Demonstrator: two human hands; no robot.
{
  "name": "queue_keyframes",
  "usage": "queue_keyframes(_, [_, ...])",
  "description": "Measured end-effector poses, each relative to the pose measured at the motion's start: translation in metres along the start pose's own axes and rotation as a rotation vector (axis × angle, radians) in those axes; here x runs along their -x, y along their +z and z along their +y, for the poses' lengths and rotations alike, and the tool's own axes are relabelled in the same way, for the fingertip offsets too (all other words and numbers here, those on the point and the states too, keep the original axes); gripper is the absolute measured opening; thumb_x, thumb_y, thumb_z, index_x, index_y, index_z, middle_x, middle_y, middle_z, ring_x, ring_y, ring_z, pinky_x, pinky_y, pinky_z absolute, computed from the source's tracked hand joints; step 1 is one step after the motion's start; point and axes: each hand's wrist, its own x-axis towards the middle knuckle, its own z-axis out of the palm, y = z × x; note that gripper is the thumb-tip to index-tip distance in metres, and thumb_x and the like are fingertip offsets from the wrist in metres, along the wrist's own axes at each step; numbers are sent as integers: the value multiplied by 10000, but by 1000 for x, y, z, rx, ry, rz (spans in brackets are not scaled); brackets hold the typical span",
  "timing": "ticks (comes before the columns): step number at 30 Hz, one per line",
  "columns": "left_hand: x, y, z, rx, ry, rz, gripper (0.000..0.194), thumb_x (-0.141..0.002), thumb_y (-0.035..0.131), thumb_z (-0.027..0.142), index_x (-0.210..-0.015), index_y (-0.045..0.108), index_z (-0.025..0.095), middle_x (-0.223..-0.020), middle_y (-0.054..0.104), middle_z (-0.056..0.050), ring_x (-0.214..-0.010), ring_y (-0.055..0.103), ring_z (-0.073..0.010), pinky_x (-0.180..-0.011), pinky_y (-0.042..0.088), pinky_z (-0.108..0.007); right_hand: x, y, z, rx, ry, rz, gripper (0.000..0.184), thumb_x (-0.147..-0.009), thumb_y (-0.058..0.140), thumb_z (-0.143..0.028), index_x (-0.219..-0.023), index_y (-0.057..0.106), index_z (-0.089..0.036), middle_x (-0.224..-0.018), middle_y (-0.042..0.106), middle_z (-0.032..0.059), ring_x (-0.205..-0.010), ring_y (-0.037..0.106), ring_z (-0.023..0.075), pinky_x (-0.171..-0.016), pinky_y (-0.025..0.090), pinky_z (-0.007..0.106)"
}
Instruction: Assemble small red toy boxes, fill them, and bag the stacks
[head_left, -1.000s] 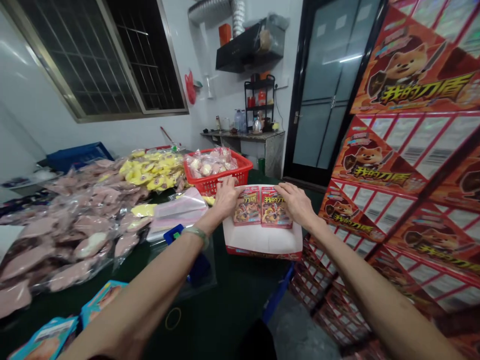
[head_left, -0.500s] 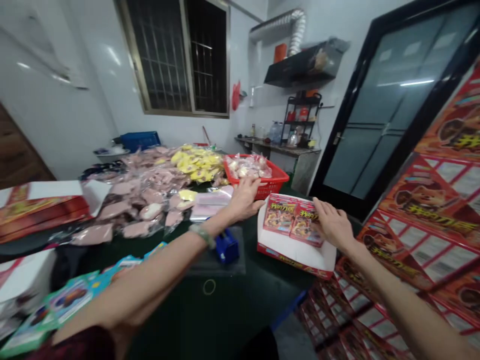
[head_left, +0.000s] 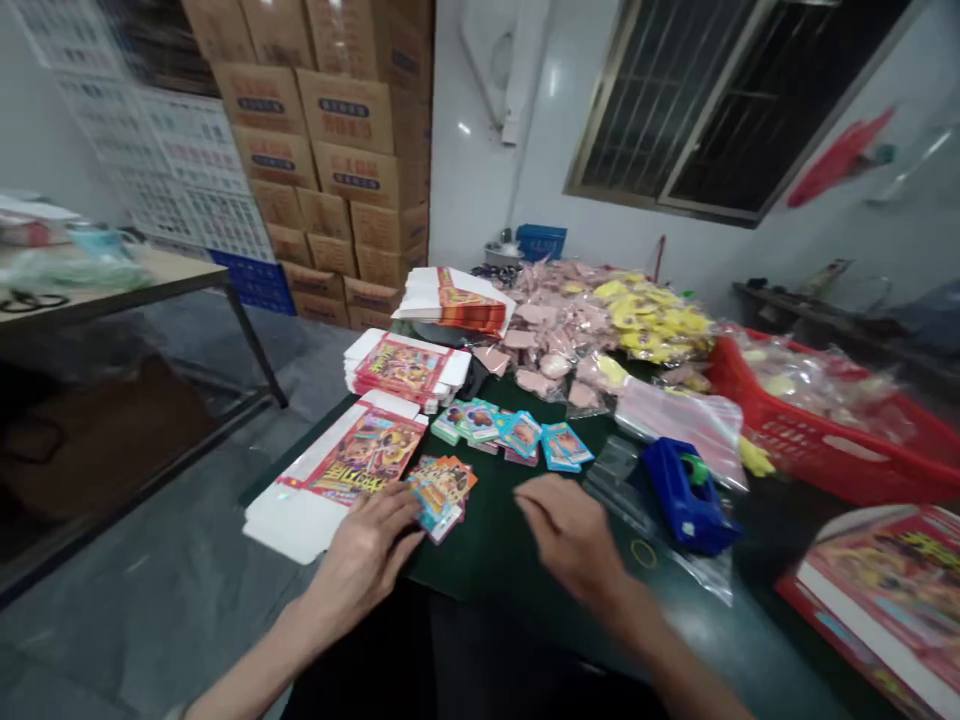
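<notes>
My left hand (head_left: 375,535) is at the near side of a fanned stack of picture cards (head_left: 442,490), its fingertips at the cards' edge and its thumb apart from the fingers. Under and beside that hand lies a flattened red and white printed box (head_left: 367,455). My right hand (head_left: 566,525) hovers over the dark green table (head_left: 487,540) with fingers curled in; nothing shows in it. Beyond the hands, several small stacks of green and blue cards (head_left: 517,435) lie in a row. To its right is a blue tape dispenser (head_left: 686,500).
Flat printed boxes (head_left: 409,365) are stacked at the table's left. Bagged pink pieces (head_left: 551,335) and yellow pieces (head_left: 652,315) are heaped behind. A red basket (head_left: 840,455) and a red printed box (head_left: 892,600) stand at right. Clear bags (head_left: 682,415) lie near the dispenser.
The view has swung left. Both hands have left the red box with the card packs, now at the right edge, and moved to the table's left part near the loose cards.
</notes>
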Motion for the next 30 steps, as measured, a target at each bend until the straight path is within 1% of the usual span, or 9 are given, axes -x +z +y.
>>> queue_keyframes(3, [20, 11, 1, -46, 4, -52, 258, -818, 525, 250, -1037, 641, 178, -1135, 653, -104, -1154, 528, -323, -950, 407, -562, -46, 57, -43, 83, 173, -324, 243, -902, 383, -258, -940, 616, -203, -944, 652, 78, -890, 593, 193, -778, 444, 306])
queue_keyframes(7, [28, 25, 12, -64, -27, -39, 285, -816, 519, 257, -1041, 645, 136, -1162, 635, -135, -1123, 550, -334, -998, 338, -599, -64, 96, -50, 241, 345, -388, 316, -849, 473, -350, -959, 622, -94, -961, 623, 203, -954, 556, 320, -787, 420, 435])
queue_keyframes(12, [27, 33, 19, -39, -40, -15, 274, -816, 508, 230, -1028, 640, 118, -1144, 640, -148, -1118, 553, -321, -1021, 319, -572, -57, 96, -39, 296, 360, -429, 366, -840, 480, -409, -1040, 609, -130, -1019, 604, 171, -976, 537, 311, -808, 407, 428])
queue_keyframes(15, [24, 17, 20, 109, 20, 37, 203, -808, 532, 234, -967, 638, 166, -1054, 684, -96, -1024, 608, -274, -1005, 345, -535, -65, 89, -46, 262, 317, -305, 520, -837, 491, -378, -1268, 447, -91, -1221, 500, 205, -1116, 454, 333, -896, 359, 459])
queue_keyframes(17, [25, -2, 16, 186, 22, 169, 181, -818, 524, 186, -977, 610, 188, -998, 698, -61, -985, 621, -220, -981, 378, -462, -75, 88, -58, 98, 191, -240, 579, -831, 506, -400, -1313, 389, -102, -1298, 441, 184, -1181, 410, 301, -955, 336, 429])
queue_keyframes(21, [37, -31, -18, -1, -192, 434, 273, -817, 499, 103, -1078, 550, 166, -1070, 661, -116, -1050, 585, -238, -908, 400, -437, -92, 100, -88, -186, -32, -341, 634, -767, 560, -533, -1276, 433, -176, -1307, 440, 126, -1185, 416, 259, -958, 363, 390])
queue_keyframes(23, [47, -33, -42, -141, -263, 404, 274, -810, 529, 153, -1082, 555, 149, -1122, 635, -150, -1081, 566, -289, -891, 392, -470, -97, 109, -99, -165, -24, -398, 664, -735, 576, -576, -1253, 459, -178, -1274, 459, 132, -1166, 423, 280, -935, 376, 416])
queue_keyframes(26, [59, -25, -68, -185, -250, 364, 254, -804, 562, 212, -1051, 580, 155, -1134, 635, -140, -1100, 558, -296, -905, 381, -463, -102, 116, -105, -85, -27, -453, 661, -717, 600, -575, -1226, 496, -167, -1157, 520, 126, -1111, 452, 277, -921, 385, 399])
queue_keyframes(30, [63, -18, -75, -136, -286, 411, 305, -804, 578, 294, -1088, 583, 183, -1145, 623, -128, -1076, 568, -274, -882, 399, -422, -109, 113, -103, 17, -142, -521, 655, -739, 586, -563, -1253, 489, -169, -1093, 533, 127, -1071, 469, 272, -898, 396, 377])
